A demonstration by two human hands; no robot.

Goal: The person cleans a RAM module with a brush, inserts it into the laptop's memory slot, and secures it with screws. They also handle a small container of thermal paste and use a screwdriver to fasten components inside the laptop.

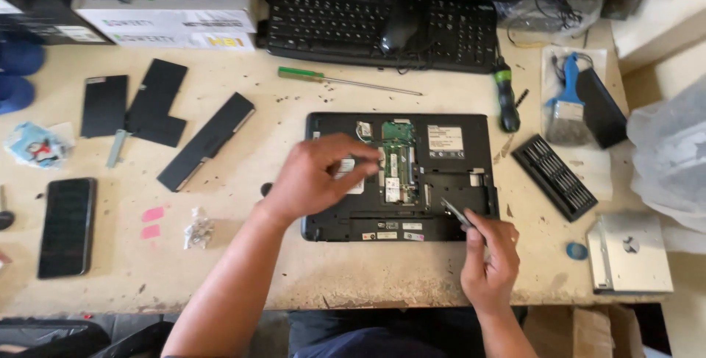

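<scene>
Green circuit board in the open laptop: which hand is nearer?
Left. The left hand rests just beside the green circuit board; the right hand, holding a small tool, sits lower right.

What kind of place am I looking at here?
Most likely an electronics repair bench. An opened laptop lies bottom-up with its circuit boards bared, removed black cover panels sit to one side, and a screwdriver, a bit set and a brush lie on the worn table.
</scene>
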